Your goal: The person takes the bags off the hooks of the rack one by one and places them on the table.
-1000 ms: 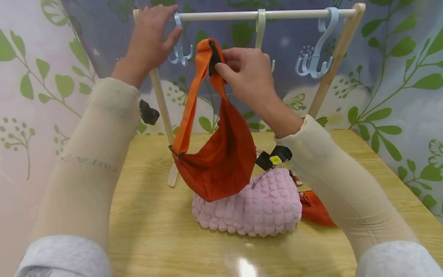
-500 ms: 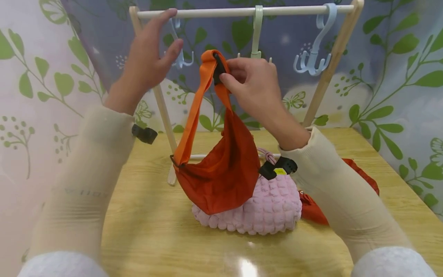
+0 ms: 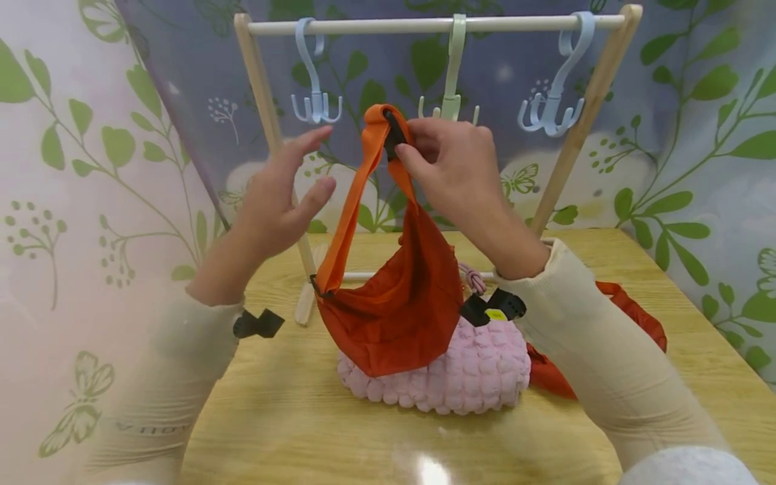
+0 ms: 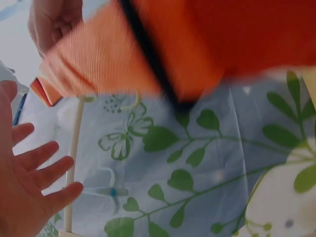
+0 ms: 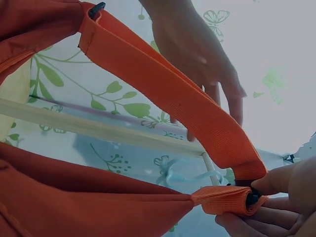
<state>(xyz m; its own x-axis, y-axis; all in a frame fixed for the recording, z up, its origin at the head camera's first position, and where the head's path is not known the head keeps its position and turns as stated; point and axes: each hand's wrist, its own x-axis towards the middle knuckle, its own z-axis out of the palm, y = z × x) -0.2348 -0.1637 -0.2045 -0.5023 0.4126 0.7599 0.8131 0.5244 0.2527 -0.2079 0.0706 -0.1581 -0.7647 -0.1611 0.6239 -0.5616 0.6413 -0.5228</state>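
My right hand (image 3: 461,175) pinches the strap of an orange-red shoulder bag (image 3: 394,316) at its black buckle (image 3: 395,135). The bag hangs from this grip in front of the rack. My left hand (image 3: 275,202) is to the left of the strap, fingers spread and apart from it, holding nothing. In the left wrist view the bright orange strap (image 4: 98,64) passes above the spread left fingers (image 4: 47,160). The right wrist view shows the thumb and fingers (image 5: 274,180) of my right hand around the strap end at the buckle.
A wooden rack with a white rod (image 3: 388,27) stands behind. From it hang a left blue hook (image 3: 315,101), a green hook (image 3: 451,81) and a right blue hook (image 3: 553,101). A pink puffy bag (image 3: 479,370) and a red bag (image 3: 636,320) lie on the wooden table (image 3: 273,417).
My left hand has come down from beside the left blue hook at the rod toward the strap. The orange-red bag, still in my right hand, hangs slightly lower and farther right.
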